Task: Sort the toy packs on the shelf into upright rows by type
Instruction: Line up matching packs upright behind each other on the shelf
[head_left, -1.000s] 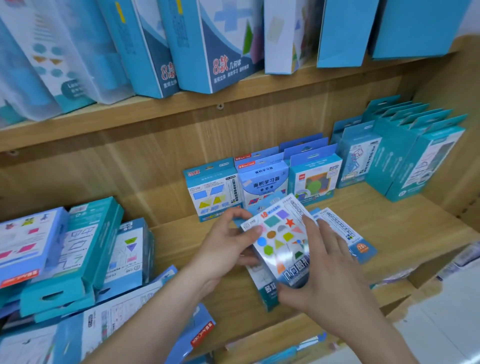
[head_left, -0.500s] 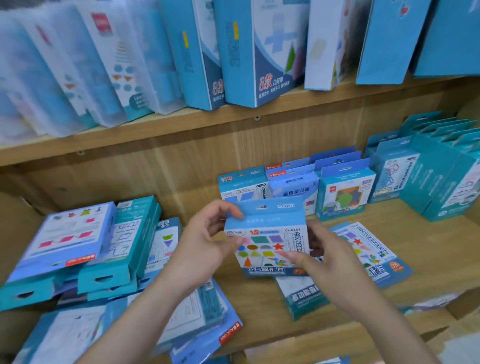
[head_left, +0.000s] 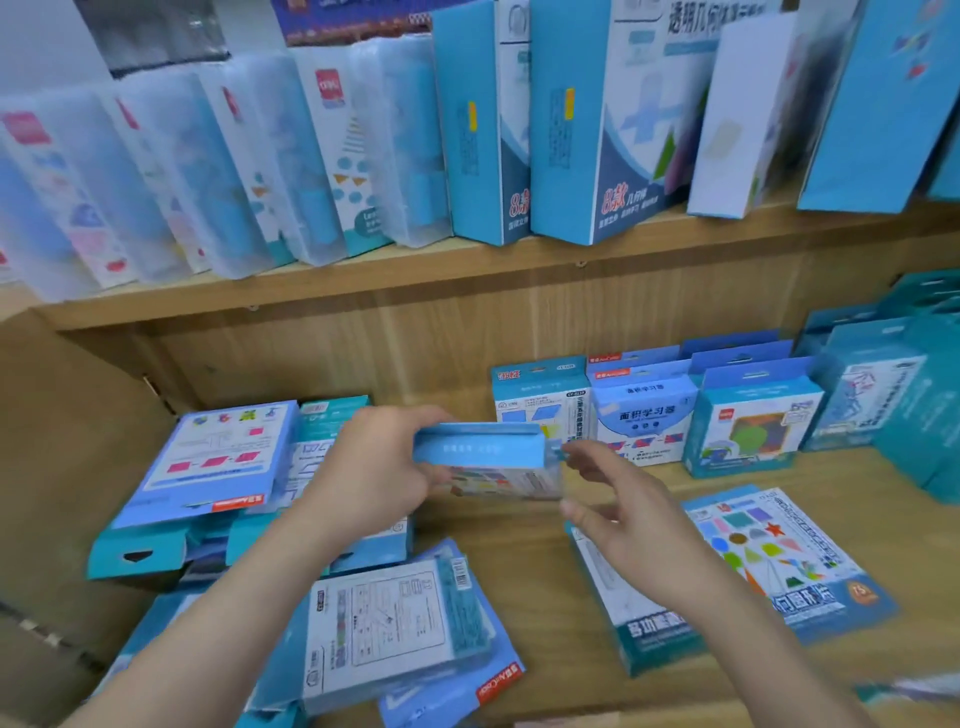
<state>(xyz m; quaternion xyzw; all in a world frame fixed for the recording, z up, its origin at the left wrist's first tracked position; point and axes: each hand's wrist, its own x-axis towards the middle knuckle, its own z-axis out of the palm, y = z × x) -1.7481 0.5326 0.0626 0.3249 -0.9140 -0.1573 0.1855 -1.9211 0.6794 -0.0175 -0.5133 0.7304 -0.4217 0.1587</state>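
Over flat packs (head_left: 395, 618) at the shelf (head_left: 524, 551) front, the left hand (head_left: 374, 473) grips the held pack (head_left: 483, 449) by its left end, long axis left to right, the right hand (head_left: 628, 525) loose-fingered and empty just beside its right end, the upright row (head_left: 644, 415) close behind.

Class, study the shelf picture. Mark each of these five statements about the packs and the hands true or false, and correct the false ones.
1. The left hand grips the held pack. True.
2. The packs at the far left stand in a neat upright row. False: the left packs lie tilted in a heap.
3. A shapes pack lies flat on the lower shelf, right of the right hand. True.
4. The upper shelf holds nothing. False: tall boxes stand on the upper shelf.
5. Upright packs stand against the back wall. True.
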